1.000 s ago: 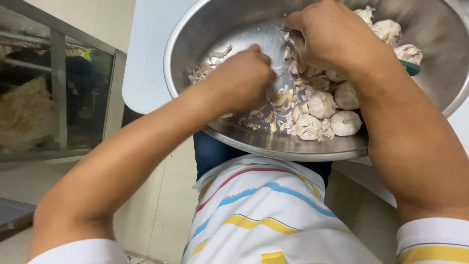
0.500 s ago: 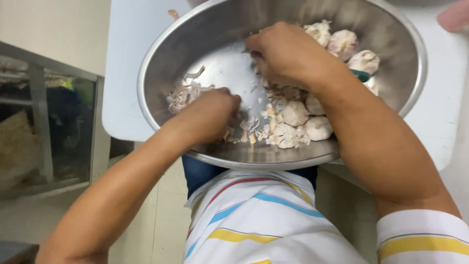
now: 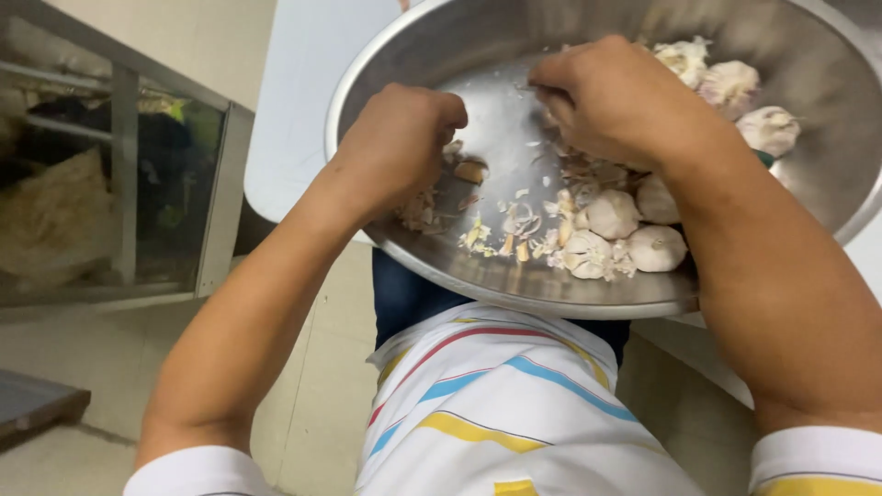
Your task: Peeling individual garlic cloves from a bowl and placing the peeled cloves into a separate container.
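Both hands have drawn closer at the frame's centre inside the large round steel bowl point(image 3: 588, 285): left hand point(image 3: 400, 138) fisted over papery garlic skins point(image 3: 418, 209), right hand point(image 3: 611, 96) curled beside whole white garlic bulbs point(image 3: 634, 230), contents hidden.

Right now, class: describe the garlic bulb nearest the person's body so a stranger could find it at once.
Find the steel bowl. Near its front rim, beside the right forearm, three whole bulbs cluster. The bulb is the rightmost one, smooth and white, with no loose peel clinging to it.

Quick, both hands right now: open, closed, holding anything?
Left hand: curled closed in the bowl; contents hidden.
Right hand: fingers curled over the garlic; grip cannot be told.
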